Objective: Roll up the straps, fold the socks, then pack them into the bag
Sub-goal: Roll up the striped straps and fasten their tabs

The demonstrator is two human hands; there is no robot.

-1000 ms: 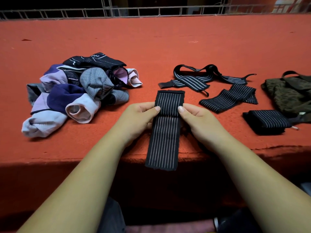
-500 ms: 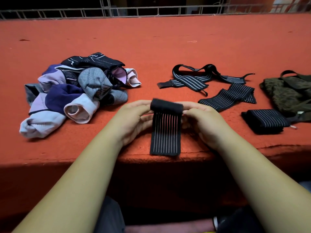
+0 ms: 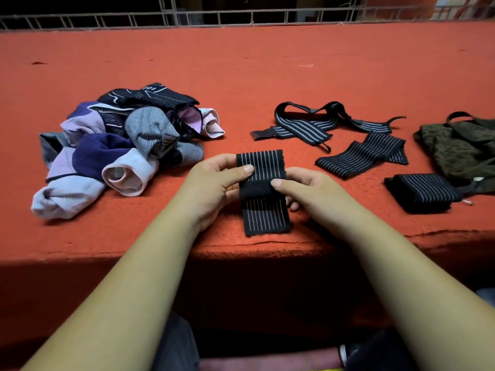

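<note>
In the middle of the frame, both hands are clamped on one black strap (image 3: 263, 191) with thin white stripes. The left hand (image 3: 211, 183) holds its left edge, thumb on top and fingers curled beneath. The right hand (image 3: 302, 188) holds the right edge the same way, its thumb pressing on a plain black band that crosses the strap's middle. The two thumbs are close together on the strap and do not touch. The strap's upper part is doubled over between the hands. Its free end lies flat toward the bottom of the frame and stops just short of the front edge of the red table (image 3: 241, 76).

At the left of the frame, well apart from the hands, lies a heap of socks (image 3: 126, 145) in purple, grey, white and black. To the upper right of the hands is a tangle of loose straps (image 3: 302, 124), and just below and right of it a folded strap (image 3: 361, 155) lies flat. Further right, level with the hands, sits a rolled strap (image 3: 422, 192), touching the dark olive bag (image 3: 460, 145) at the right edge of the frame. A metal railing (image 3: 241, 17) runs along the top of the frame, behind the table.
</note>
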